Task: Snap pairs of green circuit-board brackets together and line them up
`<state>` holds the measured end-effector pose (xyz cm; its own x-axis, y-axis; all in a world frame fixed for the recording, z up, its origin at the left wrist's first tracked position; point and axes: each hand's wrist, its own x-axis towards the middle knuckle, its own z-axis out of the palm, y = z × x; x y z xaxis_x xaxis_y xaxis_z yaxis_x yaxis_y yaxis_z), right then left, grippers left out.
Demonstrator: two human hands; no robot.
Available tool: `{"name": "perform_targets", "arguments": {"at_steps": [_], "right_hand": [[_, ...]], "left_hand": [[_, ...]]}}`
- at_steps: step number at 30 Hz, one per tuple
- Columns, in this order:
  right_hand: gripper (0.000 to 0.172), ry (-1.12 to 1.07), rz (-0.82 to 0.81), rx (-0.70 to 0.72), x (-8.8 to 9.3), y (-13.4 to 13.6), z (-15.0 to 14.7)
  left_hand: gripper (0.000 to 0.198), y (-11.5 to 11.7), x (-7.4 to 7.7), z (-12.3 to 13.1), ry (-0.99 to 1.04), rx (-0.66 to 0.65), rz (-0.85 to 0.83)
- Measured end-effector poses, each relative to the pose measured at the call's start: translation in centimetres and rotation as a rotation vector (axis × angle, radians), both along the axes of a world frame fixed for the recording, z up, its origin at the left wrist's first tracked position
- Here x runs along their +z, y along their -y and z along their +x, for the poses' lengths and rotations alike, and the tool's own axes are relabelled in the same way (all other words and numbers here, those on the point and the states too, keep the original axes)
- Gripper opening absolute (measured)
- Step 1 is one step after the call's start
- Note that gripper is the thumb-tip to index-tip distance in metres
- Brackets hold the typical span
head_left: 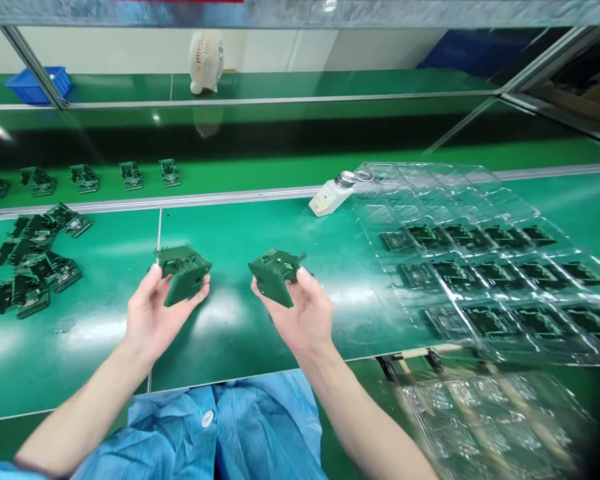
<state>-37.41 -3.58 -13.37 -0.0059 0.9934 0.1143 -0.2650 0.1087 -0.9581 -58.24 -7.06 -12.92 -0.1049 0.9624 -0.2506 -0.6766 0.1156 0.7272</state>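
Note:
My left hand [153,313] grips a green circuit board assembly [184,272] by its edges, thumb on one side and fingers on the other. A similar circuit board assembly [275,277] is in my right hand [307,310], held the same way. Both are tilted and lifted over the green bench, with a gap between them. To the left lies a loose pile of like boards [35,257]. On the right, a clear plastic blister tray [420,320] holds several boards in its compartments.
A white bottle [331,195] with a metal top stands or leans by the tray's far left corner. Several boards [131,175] sit in a row on the strip behind. Farther back are a white fan [207,61] and a blue bin [40,85]. More clear trays [490,420] lie below the bench edge.

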Motion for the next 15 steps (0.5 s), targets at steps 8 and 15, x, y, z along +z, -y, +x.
{"name": "perform_targets", "arguments": {"at_steps": [8, 15], "right_hand": [[0.033, -0.496, -0.407, 0.04, -0.9, 1.1, -3.5], [0.041, 0.129, 0.01, 0.136, -2.6, 1.1, -0.4]], "left_hand": [[0.051, 0.6, -1.1, 2.8, 0.292, -0.04, -0.19], [0.056, 0.7, -3.3, -2.0, -0.205, -0.122, -0.052]]}}
